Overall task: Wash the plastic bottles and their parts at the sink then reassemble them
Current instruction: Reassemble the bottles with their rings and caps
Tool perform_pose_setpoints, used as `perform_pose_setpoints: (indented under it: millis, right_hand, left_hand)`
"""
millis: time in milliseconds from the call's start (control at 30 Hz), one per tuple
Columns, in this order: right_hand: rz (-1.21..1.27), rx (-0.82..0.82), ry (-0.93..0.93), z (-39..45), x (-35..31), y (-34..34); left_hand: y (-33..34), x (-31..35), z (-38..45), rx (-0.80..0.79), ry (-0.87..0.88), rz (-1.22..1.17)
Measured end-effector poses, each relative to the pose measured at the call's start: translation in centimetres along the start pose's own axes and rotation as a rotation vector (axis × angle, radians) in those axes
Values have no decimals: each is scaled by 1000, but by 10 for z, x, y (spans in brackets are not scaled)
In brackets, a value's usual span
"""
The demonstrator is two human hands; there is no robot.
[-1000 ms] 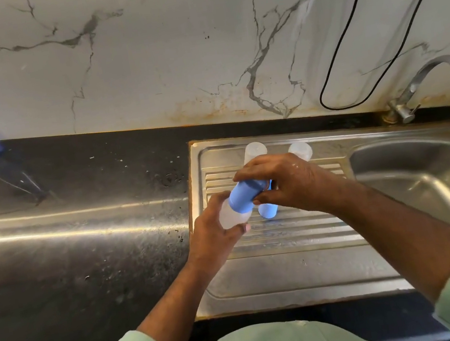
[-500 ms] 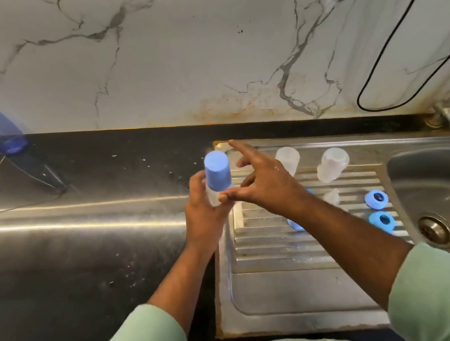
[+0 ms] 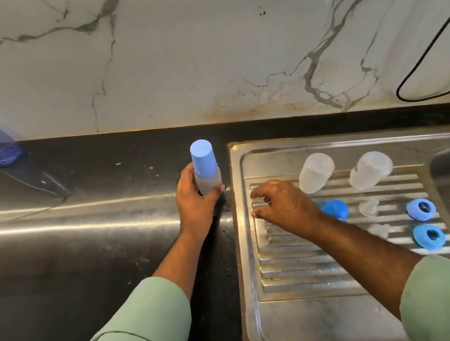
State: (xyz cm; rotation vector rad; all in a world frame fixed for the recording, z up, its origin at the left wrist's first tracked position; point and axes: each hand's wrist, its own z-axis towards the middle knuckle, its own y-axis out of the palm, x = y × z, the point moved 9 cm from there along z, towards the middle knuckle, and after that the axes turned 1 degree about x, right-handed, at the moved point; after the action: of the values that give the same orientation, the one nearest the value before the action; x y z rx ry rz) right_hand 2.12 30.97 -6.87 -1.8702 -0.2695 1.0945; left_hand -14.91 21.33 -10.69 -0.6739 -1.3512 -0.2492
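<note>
One bottle (image 3: pixel 206 170) is already reassembled, its blue cap on; the left hand (image 3: pixel 195 202) grips its clear body, fingers curled round it, standing it on the black table just beside the drainboard's (image 3: pixel 302 321) left edge, probably to keep finished work apart. The right hand (image 3: pixel 283 205) hovers over the ribs, fingers loose and holding nothing, near two upturned clear bottles (image 3: pixel 316 172) and blue rings (image 3: pixel 420 209), likely left there to drain.

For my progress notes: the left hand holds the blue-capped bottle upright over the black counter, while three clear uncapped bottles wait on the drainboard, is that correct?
Not quite. The head view shows two clear uncapped bottles on the drainboard, not three. The left hand does hold the blue-capped bottle upright over the black counter.
</note>
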Motion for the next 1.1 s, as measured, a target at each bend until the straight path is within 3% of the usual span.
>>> perform_pose_setpoints:
  millis: [100, 200, 267, 467, 567, 633, 767, 933, 1100]
  right_hand:
    - [-20, -16, -26, -4, 2, 2]
    - [50, 30, -46, -27, 8, -11]
    - [83, 99, -70, -52, 18, -25]
    - [59, 386, 42, -149, 102, -72]
    - [66, 449, 172, -184, 160, -92]
    - [13, 455, 222, -198, 195, -105]
    - [-129, 295, 289, -202, 247, -110]
    - [-124, 145, 291, -196, 268, -101]
    - [-107, 123, 281, -193, 278, -103]
  left_hand:
    - [-3, -3, -5, 8, -36, 4]
    - [-14, 3, -40, 148, -92, 19]
    - [-11, 22, -79, 198, 10, 59]
    - [83, 85, -172, -207, 521, 258]
    - [130, 130, -199, -344, 756, 294]
    - [169, 142, -205, -501, 695, 368]
    - [241, 132, -209, -751, 374, 702]
    - [282, 111, -211, -706, 214, 822]
    - [287, 98, -211, -577, 140, 826]
